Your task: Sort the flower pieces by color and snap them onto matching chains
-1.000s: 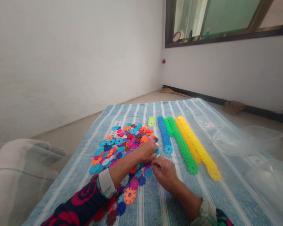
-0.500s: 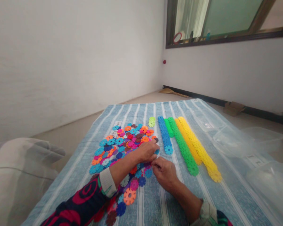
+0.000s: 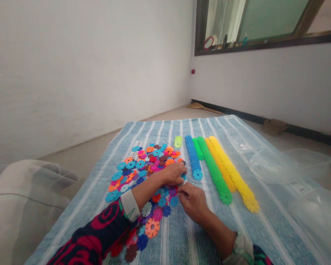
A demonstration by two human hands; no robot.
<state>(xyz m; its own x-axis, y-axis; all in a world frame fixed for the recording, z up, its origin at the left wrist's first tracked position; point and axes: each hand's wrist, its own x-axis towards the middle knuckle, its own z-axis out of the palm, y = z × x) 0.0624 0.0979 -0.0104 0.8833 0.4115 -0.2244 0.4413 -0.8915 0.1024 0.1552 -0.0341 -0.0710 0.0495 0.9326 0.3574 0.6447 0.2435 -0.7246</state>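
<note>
Left hand [image 3: 174,173] half curled, right hand [image 3: 192,200] nearly fisted — whether either grips anything, I cannot tell — at the snowflake-disc pile's [image 3: 154,163] right side. Disc rows [image 3: 213,169] slant lengthwise from near the striped cloth's [image 3: 281,221] far edge, apart from right-edge clear boxes [image 3: 270,165].

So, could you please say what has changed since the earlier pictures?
The dark, pink-patterned left sleeve has edged slightly forward and to the right; the bare left hand barely moved. No grasp or release is visible. The bare right hand and the straight, coloured rows of overlapping plastic discs stayed put.
</note>
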